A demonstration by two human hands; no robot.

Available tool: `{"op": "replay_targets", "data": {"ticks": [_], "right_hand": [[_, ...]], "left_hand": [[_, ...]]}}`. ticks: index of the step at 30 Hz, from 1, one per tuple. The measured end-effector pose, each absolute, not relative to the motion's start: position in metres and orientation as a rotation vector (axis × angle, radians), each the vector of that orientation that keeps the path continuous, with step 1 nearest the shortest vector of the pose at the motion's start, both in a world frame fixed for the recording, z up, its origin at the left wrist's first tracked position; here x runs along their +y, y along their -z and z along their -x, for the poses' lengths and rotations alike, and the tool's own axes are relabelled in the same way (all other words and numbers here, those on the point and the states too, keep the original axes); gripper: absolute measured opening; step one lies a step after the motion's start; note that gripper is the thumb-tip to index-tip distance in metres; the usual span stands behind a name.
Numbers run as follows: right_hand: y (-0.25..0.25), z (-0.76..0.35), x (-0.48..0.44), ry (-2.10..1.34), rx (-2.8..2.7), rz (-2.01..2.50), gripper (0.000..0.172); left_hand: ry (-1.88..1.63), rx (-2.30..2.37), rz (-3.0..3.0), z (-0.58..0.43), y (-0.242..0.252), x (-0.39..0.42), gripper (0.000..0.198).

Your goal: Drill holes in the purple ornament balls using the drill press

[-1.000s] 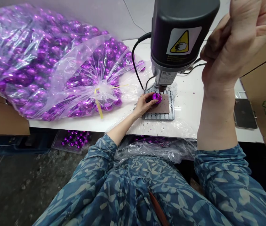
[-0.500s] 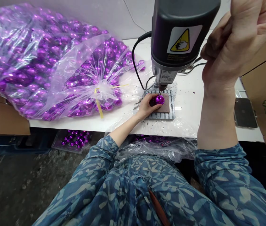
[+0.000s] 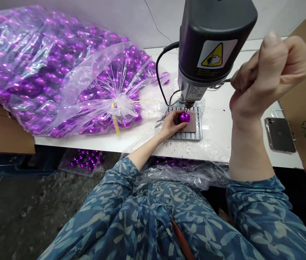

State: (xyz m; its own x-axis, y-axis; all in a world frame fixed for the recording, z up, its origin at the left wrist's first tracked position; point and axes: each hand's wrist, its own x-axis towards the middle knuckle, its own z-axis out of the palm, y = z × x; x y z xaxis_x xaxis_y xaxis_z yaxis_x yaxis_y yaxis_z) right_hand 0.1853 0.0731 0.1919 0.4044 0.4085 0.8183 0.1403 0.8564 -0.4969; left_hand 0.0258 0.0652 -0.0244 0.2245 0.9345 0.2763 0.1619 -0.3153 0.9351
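Left hand [image 3: 170, 124] pinching a purple ball [image 3: 185, 117] under the drill; right hand [image 3: 267, 76] fisted round the lever [image 3: 227, 81]

Thumb and fingers of the left hand wrap the ball's near side, holding it on a brown pad [image 3: 192, 127] that sits on a gridded base plate [image 3: 187, 136] on the white surface [image 3: 215, 119]; the bit comes down right at the top of the ball, can't tell if it's actually touching; right hand is up high beside the grey drill head [image 3: 215, 36], curled tight, only a thin bit of the lever's rod shows past the fingers; big clear bag [image 3: 60, 79] stuffed with more purple balls lies off to the left, knotted with a yellow tie [image 3: 115, 117]; phone [image 3: 280, 134] lies on the surface to the right, just beside a cardboard box [image 3: 305, 104]; tray of purple balls [image 3: 81, 161] down on the floor below.
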Motion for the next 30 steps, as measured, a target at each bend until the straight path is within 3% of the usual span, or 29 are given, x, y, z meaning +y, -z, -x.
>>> {"op": "replay_targets", "data": {"ticks": [10,30], "right_hand": [[-0.156,-0.181,0.066,-0.095,-1.061,0.406,0.08],[-0.105,-0.199,0.077,0.108,-1.175,0.341,0.07]], "left_hand": [[-1.152,1.073,-1.715,-0.025,0.02,0.063,0.053],[-1.134,1.082,-1.733,-0.025,0.018,0.062,0.053]]}}
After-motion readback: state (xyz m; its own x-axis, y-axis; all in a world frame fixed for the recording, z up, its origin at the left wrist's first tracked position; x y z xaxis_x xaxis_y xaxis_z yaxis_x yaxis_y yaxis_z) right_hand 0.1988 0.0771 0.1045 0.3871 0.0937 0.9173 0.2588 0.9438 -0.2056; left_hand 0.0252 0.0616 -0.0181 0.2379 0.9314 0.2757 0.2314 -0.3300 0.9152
